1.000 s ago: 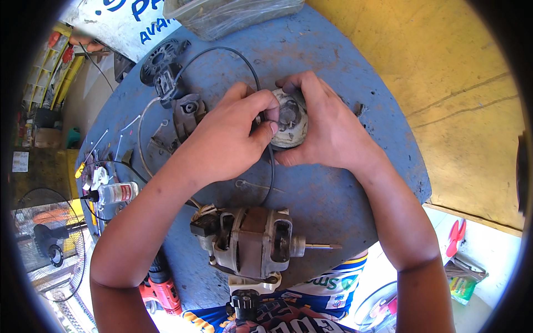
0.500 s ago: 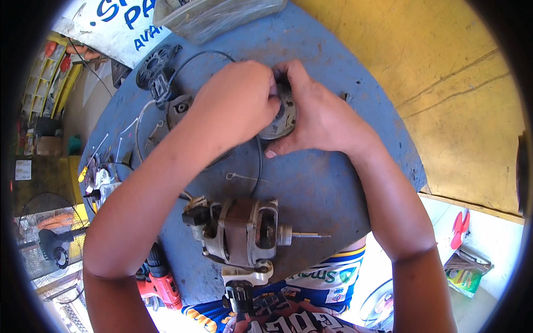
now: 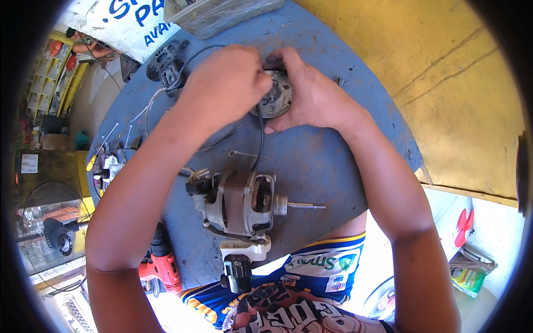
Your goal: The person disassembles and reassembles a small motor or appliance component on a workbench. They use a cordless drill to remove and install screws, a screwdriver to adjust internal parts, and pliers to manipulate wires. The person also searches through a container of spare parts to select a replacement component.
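Note:
A round, grey, dirty metal motor part [image 3: 279, 100] with openings in its face stands at the far middle of the table. My right hand [image 3: 312, 91] curves round its right side, thumb at the near edge and fingers at the far edge. Against its left side my left hand [image 3: 233, 83] is closed, fingers curled; what they pinch, if anything, is hidden. A dark cable [image 3: 261, 139] runs from beneath the part toward me. Nearer lies an electric fan motor [image 3: 237, 202] with a brown core, its threaded collar and thin shaft pointing right.
The blue table [image 3: 322, 183] also bears a black vented plastic part [image 3: 165, 60], a hooked wire [image 3: 244, 154], and several tools at the left. A clear plastic bin [image 3: 222, 15] stands at the far edge, a red power drill [image 3: 162, 263] at the near left.
My view has shifted, so the fan motor and table sit higher in the picture. Both hands stay at the round part; more of its face shows, and my left fist has turned slightly.

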`<state>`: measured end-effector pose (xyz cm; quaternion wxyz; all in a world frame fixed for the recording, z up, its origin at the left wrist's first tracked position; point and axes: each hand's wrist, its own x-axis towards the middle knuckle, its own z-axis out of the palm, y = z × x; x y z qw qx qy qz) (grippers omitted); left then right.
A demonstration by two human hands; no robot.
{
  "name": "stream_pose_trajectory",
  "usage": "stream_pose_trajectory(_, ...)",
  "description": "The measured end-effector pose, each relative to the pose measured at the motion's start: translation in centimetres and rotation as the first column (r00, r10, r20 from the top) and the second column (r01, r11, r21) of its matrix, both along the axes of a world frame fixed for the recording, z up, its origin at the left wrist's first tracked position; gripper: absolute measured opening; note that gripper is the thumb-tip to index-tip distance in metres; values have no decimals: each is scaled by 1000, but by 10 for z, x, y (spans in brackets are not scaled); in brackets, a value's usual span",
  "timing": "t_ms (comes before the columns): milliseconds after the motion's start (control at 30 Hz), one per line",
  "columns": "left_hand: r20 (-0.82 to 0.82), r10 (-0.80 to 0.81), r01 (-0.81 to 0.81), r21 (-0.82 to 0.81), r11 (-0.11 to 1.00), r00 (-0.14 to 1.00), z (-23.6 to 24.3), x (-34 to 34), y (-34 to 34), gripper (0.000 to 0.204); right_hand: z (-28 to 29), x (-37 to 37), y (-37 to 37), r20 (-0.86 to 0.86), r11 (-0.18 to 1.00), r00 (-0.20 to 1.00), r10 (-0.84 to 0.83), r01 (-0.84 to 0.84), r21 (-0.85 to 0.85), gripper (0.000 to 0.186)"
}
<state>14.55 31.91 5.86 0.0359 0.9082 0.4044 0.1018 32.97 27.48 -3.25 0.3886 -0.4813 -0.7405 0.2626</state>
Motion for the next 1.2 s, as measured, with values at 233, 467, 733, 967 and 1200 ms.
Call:
stream_pose_trajectory(233,648,174,29,-290,957,741,53,-112,-120,11,23,-15,-27,279,982,944,-178,152,112,103)
stream_pose_trajectory(467,736,579,237,-668,706,351,17,-165,-253,14,132,-81,-132,74,943,947,314,-320,96,24)
stream_pose_trajectory(733,767,598,507,-621,597,235,10,-211,-263,16,145,-175,-203,-21,943,946,324,-320,94,17)
stream_pose_trajectory(967,729,682,573,-585,574,62,7,-247,-301,18,135,-210,-227,-321,888,885,337,-413,-204,8)
stream_pose_trajectory(1200,757,540,-34,-569,821,368,4,-337,-308,26,111,-206,-229,-502,939,816,288,-344,-21,14)
